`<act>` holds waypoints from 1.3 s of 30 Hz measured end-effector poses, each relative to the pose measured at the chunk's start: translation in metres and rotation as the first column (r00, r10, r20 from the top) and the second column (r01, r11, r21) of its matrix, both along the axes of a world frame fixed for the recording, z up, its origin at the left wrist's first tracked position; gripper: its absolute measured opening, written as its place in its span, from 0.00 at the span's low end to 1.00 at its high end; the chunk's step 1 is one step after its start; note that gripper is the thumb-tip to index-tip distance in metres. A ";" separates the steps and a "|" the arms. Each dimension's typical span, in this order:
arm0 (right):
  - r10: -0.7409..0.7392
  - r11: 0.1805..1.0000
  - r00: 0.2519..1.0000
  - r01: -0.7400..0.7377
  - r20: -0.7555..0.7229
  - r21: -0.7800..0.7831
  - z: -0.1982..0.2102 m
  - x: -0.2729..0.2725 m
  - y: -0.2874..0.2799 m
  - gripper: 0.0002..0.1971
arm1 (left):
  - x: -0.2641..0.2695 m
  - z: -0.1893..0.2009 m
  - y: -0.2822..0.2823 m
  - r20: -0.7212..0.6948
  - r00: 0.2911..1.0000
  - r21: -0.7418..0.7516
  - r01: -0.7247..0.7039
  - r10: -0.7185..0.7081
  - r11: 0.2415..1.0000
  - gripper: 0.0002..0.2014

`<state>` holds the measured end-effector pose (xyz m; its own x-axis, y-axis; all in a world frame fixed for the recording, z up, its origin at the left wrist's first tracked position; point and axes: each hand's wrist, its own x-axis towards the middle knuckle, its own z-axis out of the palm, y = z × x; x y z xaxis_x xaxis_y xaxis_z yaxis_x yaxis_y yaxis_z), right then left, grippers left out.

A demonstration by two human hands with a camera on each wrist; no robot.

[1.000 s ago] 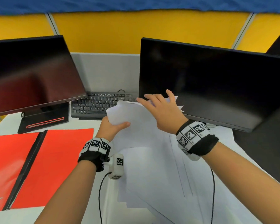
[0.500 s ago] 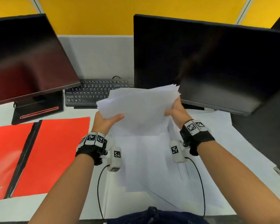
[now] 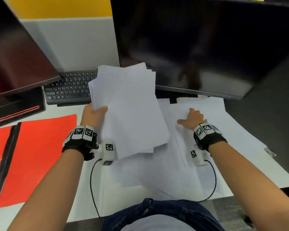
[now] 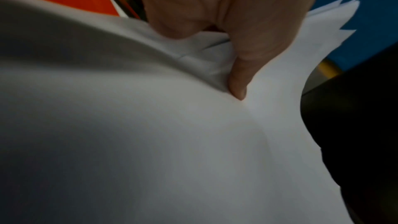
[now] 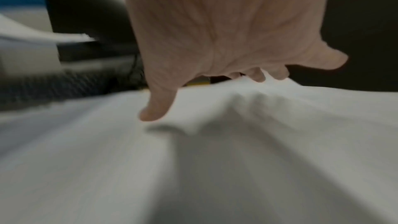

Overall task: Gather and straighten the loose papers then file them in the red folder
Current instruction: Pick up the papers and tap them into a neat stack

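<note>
Head view: the left hand (image 3: 94, 116) grips a stack of papers (image 3: 128, 110) by its left edge, thumb on top, fingers hidden underneath. The stack is lifted off the desk (image 3: 40, 215), tilted, its far corners fanned out unevenly in front of the right monitor (image 3: 207, 47). The right hand (image 3: 193, 118) rests on the loose sheets (image 3: 223, 139) spread over the desk, thumb out to the side; whether its fingers lie flat or hook a sheet cannot be told here. The red folder (image 3: 40, 155) lies open and flat, left of the left hand, apart from all paper. A keyboard (image 3: 68, 89) sits behind the stack.

Left wrist view: the thumb (image 4: 239, 81) presses into the top sheet of the stack, creasing it; red folder visible at upper left.

Right wrist view: blurred. Hand spread over the loose sheets, thumb (image 5: 157, 108) pointing down close to the paper, fingertips (image 5: 258, 76) at a raised ridge in it; nothing plainly gripped.
</note>
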<state>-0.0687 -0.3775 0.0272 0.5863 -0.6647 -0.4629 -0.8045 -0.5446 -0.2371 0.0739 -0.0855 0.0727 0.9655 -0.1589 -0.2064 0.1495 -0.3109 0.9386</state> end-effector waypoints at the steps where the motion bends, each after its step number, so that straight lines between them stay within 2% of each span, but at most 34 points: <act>1: -0.036 0.998 0.992 0.029 -0.123 -0.055 -0.011 -0.018 -0.012 0.54 | -0.003 -0.005 0.002 -0.060 0.998 0.024 -0.003 0.004 1.000 0.05; 3: -0.069 0.996 0.969 0.051 -0.238 -0.079 -0.033 -0.049 -0.023 0.66 | -0.010 -0.021 0.010 -0.153 0.988 0.065 -0.026 0.036 0.998 0.07; 4: -0.077 0.996 0.965 0.064 -0.249 -0.061 -0.042 -0.059 -0.022 0.68 | -0.012 -0.030 0.015 -0.200 0.979 0.082 -0.023 0.039 0.996 0.08; 6: -0.097 0.995 0.969 0.099 -0.225 -0.002 -0.053 -0.066 -0.010 0.67 | -0.014 -0.049 0.022 -0.254 0.966 0.146 -0.012 0.049 0.989 0.12; 8: -0.096 0.995 0.974 0.099 -0.205 0.005 -0.060 -0.061 0.007 0.66 | -0.013 -0.066 0.029 -0.252 0.966 0.279 0.016 0.057 0.960 0.11; 11: -0.027 1.000 0.975 0.025 -0.221 -0.014 -0.062 -0.047 0.036 0.66 | -0.013 -0.083 0.038 -0.246 0.967 0.438 0.048 0.068 0.898 0.16; 14: 0.047 0.998 0.977 -0.052 -0.208 -0.020 -0.054 -0.036 0.054 0.62 | -0.015 -0.086 0.042 -0.242 0.967 0.522 0.058 0.083 0.851 0.18; 16: -0.032 0.999 0.995 0.028 -0.099 -0.044 -0.045 -0.034 0.042 0.55 | -0.015 -0.087 0.046 -0.240 0.968 0.540 0.074 0.069 0.839 0.19; 18: -0.197 0.978 0.980 0.196 -0.005 -0.066 -0.035 -0.037 0.015 0.53 | -0.013 -0.087 0.050 -0.244 0.969 0.542 0.104 0.038 0.834 0.21; 21: -0.367 0.930 0.929 0.367 -0.041 -0.015 -0.023 -0.051 -0.027 0.58 | -0.010 -0.088 0.059 -0.302 0.953 0.502 0.135 0.026 0.854 0.25; 25: -0.388 0.914 0.910 0.400 -0.145 0.071 -0.027 -0.063 -0.048 0.64 | -0.008 -0.097 0.066 -0.311 0.950 0.452 0.164 -0.017 0.877 0.27; 29: -0.400 0.901 0.906 0.417 -0.137 0.122 -0.036 -0.065 -0.041 0.64 | -0.013 -0.101 0.065 -0.294 0.956 0.437 0.153 -0.020 0.887 0.27; 34: -0.423 0.888 0.901 0.433 -0.099 0.151 -0.036 -0.065 -0.036 0.51 | -0.016 -0.103 0.062 -0.271 0.962 0.438 0.166 -0.047 0.884 0.28; 36: -0.430 0.884 0.900 0.436 -0.072 0.168 -0.033 -0.065 -0.036 0.49 | -0.017 -0.103 0.062 -0.267 0.962 0.443 0.170 -0.051 0.880 0.27; 39: -0.470 0.844 0.883 0.447 0.005 0.295 -0.029 -0.065 -0.040 0.44 | -0.018 -0.103 0.061 -0.260 0.964 0.444 0.168 -0.053 0.880 0.27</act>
